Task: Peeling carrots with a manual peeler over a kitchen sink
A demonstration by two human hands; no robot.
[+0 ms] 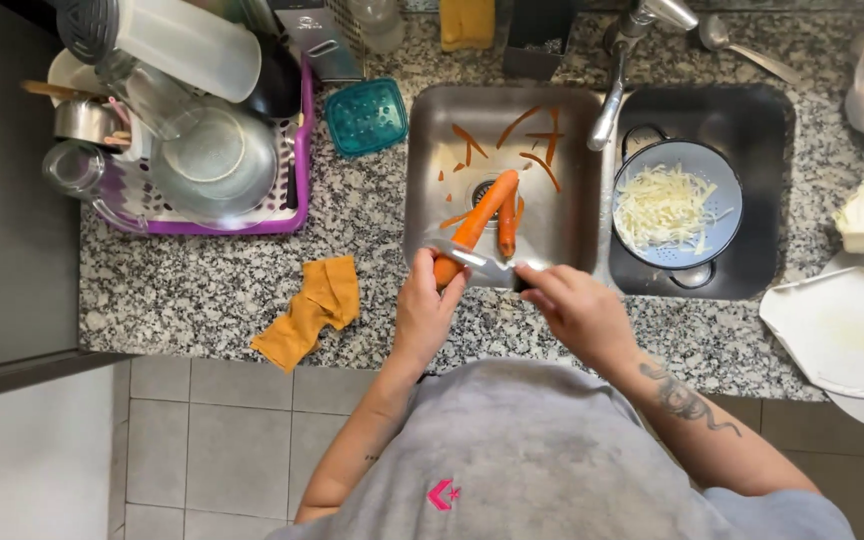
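Over the left sink basin (432, 120), the left hand (422, 310) grips a carrot (472, 225) by its near end. The right hand (577, 305), closed on a knife (482, 262), lays the blade across the carrot. Scraping seems underway; the next stroke calls for pushing away from both hands. A second carrot (507, 225) lies just beyond the knife.

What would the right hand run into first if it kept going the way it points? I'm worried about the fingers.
Probably the left hand: the right hand points its knife across the carrot there, though depth is unclear.

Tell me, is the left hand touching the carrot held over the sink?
Touching. The head view shows the left hand wrapped around the lower end of the carrot, fingers closed on it, while the right hand holds a knife against it.
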